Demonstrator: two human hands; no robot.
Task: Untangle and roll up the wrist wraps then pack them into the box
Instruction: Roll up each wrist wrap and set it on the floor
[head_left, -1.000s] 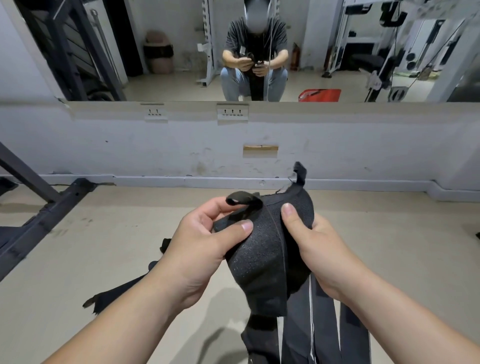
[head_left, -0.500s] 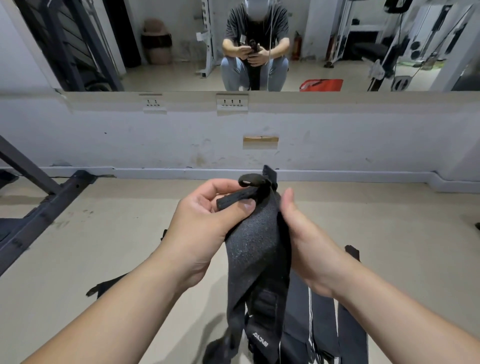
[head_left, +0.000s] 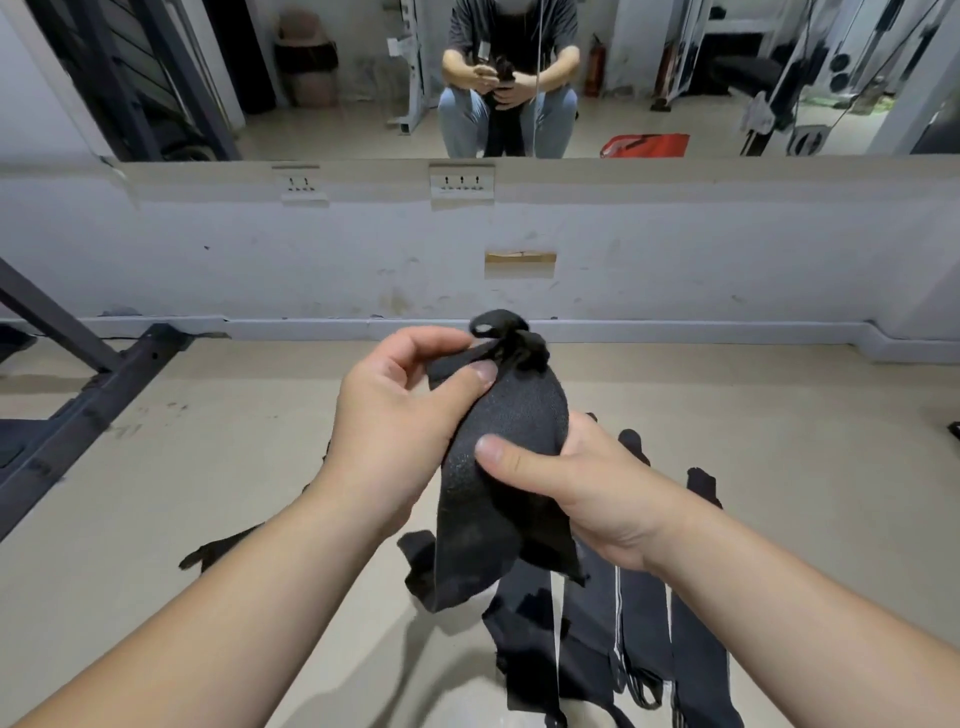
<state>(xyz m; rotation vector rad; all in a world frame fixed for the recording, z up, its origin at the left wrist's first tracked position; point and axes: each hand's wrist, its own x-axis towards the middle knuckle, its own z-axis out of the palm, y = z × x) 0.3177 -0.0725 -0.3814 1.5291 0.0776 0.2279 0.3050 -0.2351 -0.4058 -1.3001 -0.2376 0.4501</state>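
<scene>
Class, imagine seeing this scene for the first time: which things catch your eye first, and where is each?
At centre, the left hand and right hand grip a black textured fabric wrist wrap. Below it, more black striped wraps lie on the beige floor; above, a wall mirror reflects the seated person.

Black wrist wrap (head_left: 506, 447); floor wraps (head_left: 644, 639) black, seemingly white-striped.

A gym: a wall mirror (head_left: 363, 78) reflects cable machines (head_left: 810, 67), and a steel rack base (head_left: 88, 395) stands on the floor.
</scene>
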